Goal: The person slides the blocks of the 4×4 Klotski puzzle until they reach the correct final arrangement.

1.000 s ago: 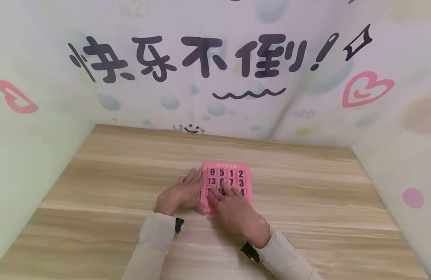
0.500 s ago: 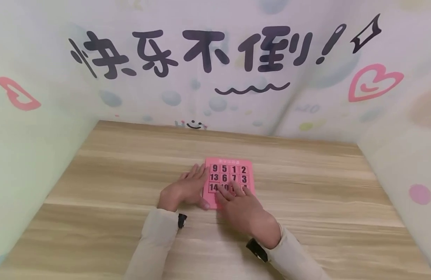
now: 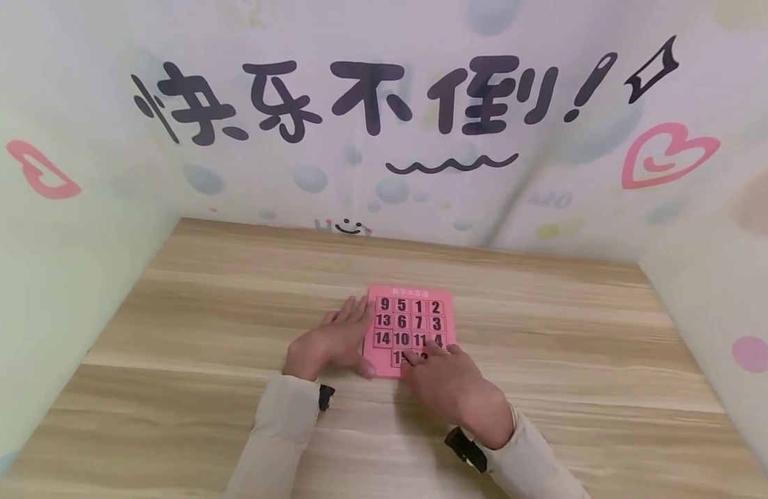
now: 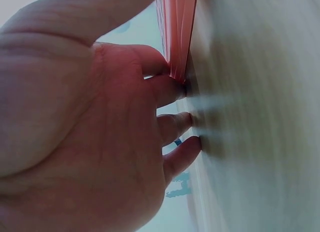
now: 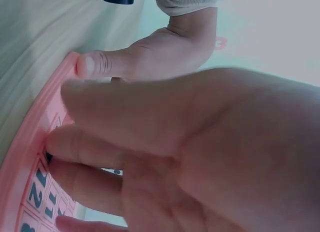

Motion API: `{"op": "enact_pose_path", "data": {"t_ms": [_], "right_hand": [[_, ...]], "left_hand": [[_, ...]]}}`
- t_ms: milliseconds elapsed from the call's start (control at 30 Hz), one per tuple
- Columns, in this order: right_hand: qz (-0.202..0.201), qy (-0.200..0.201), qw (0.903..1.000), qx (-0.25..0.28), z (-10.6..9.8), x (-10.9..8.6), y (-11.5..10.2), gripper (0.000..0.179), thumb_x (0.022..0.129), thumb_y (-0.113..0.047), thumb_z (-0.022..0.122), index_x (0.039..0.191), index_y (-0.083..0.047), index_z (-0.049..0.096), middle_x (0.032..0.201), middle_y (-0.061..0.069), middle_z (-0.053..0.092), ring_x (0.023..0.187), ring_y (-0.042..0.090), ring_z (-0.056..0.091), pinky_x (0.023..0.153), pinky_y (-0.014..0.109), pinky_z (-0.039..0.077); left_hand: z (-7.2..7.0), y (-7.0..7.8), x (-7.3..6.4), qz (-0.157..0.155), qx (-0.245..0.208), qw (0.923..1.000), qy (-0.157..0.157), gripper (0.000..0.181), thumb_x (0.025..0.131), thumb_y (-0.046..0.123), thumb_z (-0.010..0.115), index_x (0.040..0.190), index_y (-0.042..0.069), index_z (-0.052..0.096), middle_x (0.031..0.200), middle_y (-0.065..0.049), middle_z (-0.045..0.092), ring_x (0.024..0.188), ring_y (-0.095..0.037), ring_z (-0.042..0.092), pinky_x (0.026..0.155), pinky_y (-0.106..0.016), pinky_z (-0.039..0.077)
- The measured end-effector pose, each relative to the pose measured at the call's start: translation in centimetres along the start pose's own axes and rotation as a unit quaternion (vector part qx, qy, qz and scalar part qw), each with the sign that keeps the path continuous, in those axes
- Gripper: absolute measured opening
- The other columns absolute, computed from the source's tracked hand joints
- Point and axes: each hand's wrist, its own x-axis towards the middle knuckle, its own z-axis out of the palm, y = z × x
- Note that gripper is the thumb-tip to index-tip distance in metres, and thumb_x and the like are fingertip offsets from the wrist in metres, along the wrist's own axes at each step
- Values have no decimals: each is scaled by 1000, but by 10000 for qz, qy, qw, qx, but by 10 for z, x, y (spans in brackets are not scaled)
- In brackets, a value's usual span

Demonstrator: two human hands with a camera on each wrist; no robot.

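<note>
A pink sliding number puzzle (image 3: 379, 360) lies flat on the table, its numbered tiles in rows. The bottom-left slot holds no tile; the 14 tile (image 3: 382, 338) sits above it and the 15 tile (image 3: 397, 357) to its right. My left hand (image 3: 331, 345) rests along the puzzle's left edge, fingers extended, thumb at the near-left corner. In the left wrist view, some fingertips touch the tabletop beside the frame. Over the lower right of the puzzle, my right hand (image 3: 446, 384) touches the tiles with extended fingers, partly hiding the bottom row.
The wood-grain table (image 3: 203, 291) surrounds the puzzle on all sides. A printed cloth backdrop (image 3: 284, 187) with large dark characters stands behind it, and pale walls close in both sides. Black wrist straps (image 3: 465, 449) sit over the light sleeves.
My right hand has shifted right and slightly toward me across the puzzle, uncovering the 10, 11 and 15 tiles. The left hand keeps its place at the left edge. The head view has shifted slightly.
</note>
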Motion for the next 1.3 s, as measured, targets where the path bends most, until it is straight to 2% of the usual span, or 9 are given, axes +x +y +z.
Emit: {"op": "enact_pose_path", "data": {"t_ms": [233, 367, 867, 1300], "right_hand": [[-156, 526, 9966, 623, 11, 17, -1, 49, 104, -28, 46, 152, -17, 42, 159, 0, 36, 148, 32, 31, 117, 54, 31], [-214, 607, 9960, 619, 19, 26, -4, 53, 105, -33, 40, 155, -14, 36, 162, 2, 30, 149, 34, 26, 118, 55, 29], [-279, 638, 9949, 724, 20, 29, -3, 51, 105, -32, 43, 153, -14, 39, 160, 2, 34, 148, 35, 28, 118, 54, 29], [-371, 657, 9950, 650, 16, 25, -3, 45, 104, -24, 44, 149, -15, 47, 156, 1, 41, 145, 36, 34, 117, 53, 31]], "left_hand": [[-1, 2, 0, 2, 80, 10000, -33, 120, 76, 38, 84, 159, 6, 4, 167, -10, -4, 153, -29, -11, 125, -48, 1], [0, 2, 0, -50, 135, 9999, -55, 119, 76, 39, 83, 159, 6, 5, 167, -10, -3, 153, -30, -10, 125, -48, 2], [0, 1, 2, -56, 87, 9999, 17, 119, 77, 39, 83, 159, 5, 5, 167, -11, -3, 153, -30, -10, 125, -48, 2], [1, 3, 1, -110, -125, 9998, 115, 126, 71, 34, 88, 159, 5, 3, 167, -11, -2, 154, -30, -9, 125, -47, 2]]}}
